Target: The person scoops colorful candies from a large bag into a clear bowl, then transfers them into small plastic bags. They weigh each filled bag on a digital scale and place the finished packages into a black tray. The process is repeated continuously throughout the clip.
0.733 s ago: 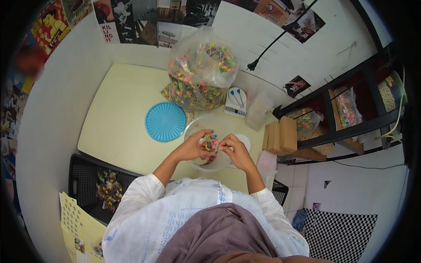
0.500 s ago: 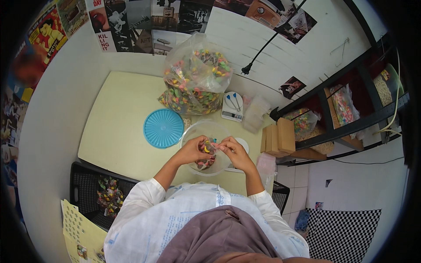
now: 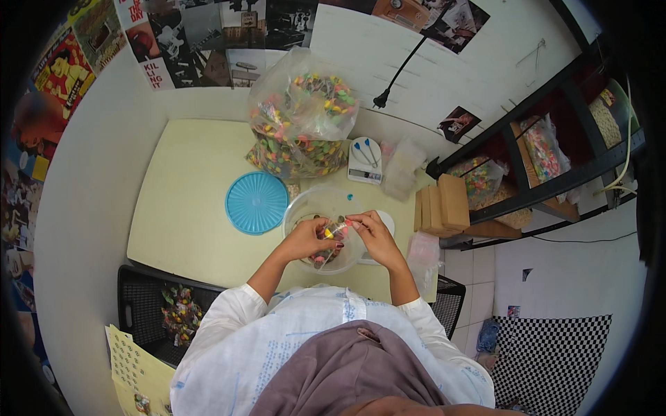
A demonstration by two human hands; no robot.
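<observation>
A small clear plastic bag [image 3: 334,231] of yellow, pink and red pieces is between my hands, over a translucent round tub [image 3: 312,200]. My left hand [image 3: 305,240] is curled around its body. The fingers of my right hand [image 3: 375,238] pinch together at the bag's upper right end; a pink bit shows beside them. More dark and coloured pieces [image 3: 320,258] lie in the tub, partly hidden under the left hand. A tiny blue thing [image 3: 350,197] shows inside the tub's far right side, too small to name.
A ribbed blue lid [image 3: 257,203] lies left of the tub. Behind stands a big clear bag [image 3: 300,132] of coloured pieces, beside a white scale [image 3: 365,173] with blue-handled tools. Brown boxes [image 3: 452,201] are at right. A black crate [image 3: 142,305] holds filled packets at lower left.
The small bag now tilts more toward my right hand and shows more between both hands. My hands stay over the tub. The whole view has shifted slightly.
</observation>
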